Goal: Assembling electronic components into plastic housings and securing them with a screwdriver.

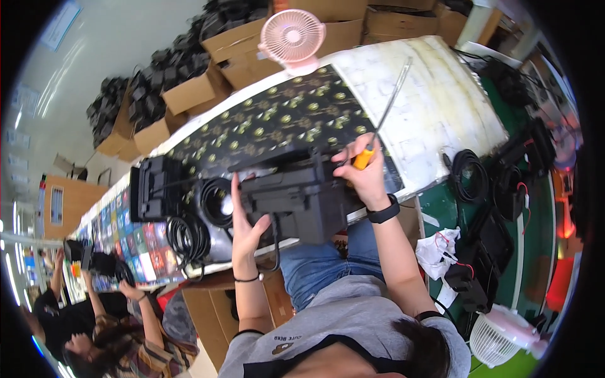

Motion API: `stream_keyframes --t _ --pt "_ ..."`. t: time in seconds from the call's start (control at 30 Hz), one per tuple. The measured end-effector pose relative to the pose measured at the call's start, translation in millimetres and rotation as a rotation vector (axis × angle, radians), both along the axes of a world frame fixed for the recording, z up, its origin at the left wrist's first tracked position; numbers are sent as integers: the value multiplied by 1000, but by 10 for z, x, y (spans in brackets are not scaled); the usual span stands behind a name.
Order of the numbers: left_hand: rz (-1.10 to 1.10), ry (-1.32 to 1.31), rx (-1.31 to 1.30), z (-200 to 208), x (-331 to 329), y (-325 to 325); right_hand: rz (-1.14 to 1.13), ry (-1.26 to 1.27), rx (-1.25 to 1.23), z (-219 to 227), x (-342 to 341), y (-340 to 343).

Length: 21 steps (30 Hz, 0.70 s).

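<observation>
A black plastic box-shaped housing (293, 200) rests near the table's front edge, close to my lap. My left hand (244, 220) grips its left side, fingers stretched along the side and thumb on the near face. In my right hand (367, 171) is a screwdriver (391, 94) with an orange handle, its long metal shaft pointing up and away from the box. The thumb and index finger of that hand pinch together at the box's upper right corner; whether something small sits between them I cannot make out. Coiled black cable (214, 201) lies left of the box.
Another black housing (151, 189) and a cable coil (188, 238) lie to the left. A pink fan (293, 41) stands at the table's far edge, before cardboard boxes (195, 91) of black parts. Right, a green surface (441, 205) bears cables and housings. Co-workers sit lower left.
</observation>
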<state>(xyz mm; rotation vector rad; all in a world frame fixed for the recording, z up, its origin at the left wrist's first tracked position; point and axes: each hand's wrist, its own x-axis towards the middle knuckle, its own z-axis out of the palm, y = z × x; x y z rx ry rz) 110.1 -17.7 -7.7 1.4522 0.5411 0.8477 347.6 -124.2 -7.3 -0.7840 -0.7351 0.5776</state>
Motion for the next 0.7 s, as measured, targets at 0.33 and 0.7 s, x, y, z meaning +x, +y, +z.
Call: stream_keyframes --t 0.33,0.7 --pt "200 -78 29 46 267 -195 -91 -51 -105 196 104 44" --pt "412 -72 224 109 606 -69 -210 -568 -508 711 1013 314"
